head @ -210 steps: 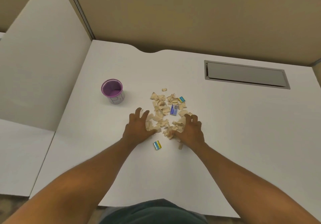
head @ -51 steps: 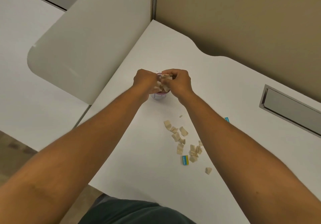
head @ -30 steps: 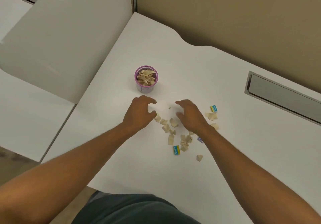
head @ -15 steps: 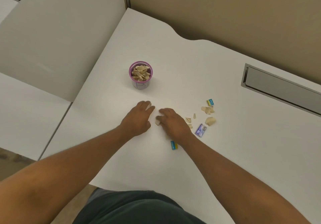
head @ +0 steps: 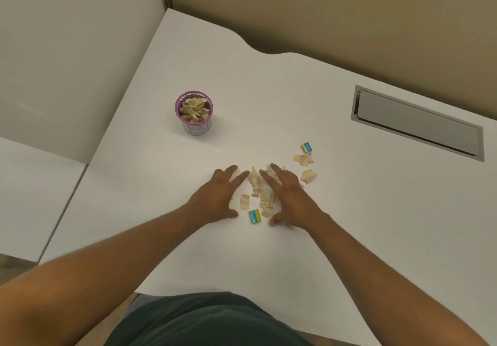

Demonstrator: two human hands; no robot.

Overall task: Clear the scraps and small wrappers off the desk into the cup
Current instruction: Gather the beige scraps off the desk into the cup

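Purple-rimmed cup (head: pixel 194 113) near the desk's (head: pixel 269 98) left edge, already heaped with tan scraps. Left hand (head: pixel 217 195) and right hand (head: pixel 289 194) lie flat and spread, grasping nothing, bracketing a small scrap pile (head: pixel 259 189) plus a blue-yellow wrapper (head: pixel 254 216). Roughly half remains: that pile, stray scraps (head: pixel 305 167) and another wrapper (head: pixel 306 147) to the right.

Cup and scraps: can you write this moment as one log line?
cup: nearly full | left hand, right hand: open, raking scraps | loose: wrapper, wrapper by far scraps

One head-worn view looks steeply down and forward over the desk (head: pixel 349 224). Both forearms reach in from the bottom edge, the fingers (head: pixel 277 171) mid-frame, partition walls beyond them.
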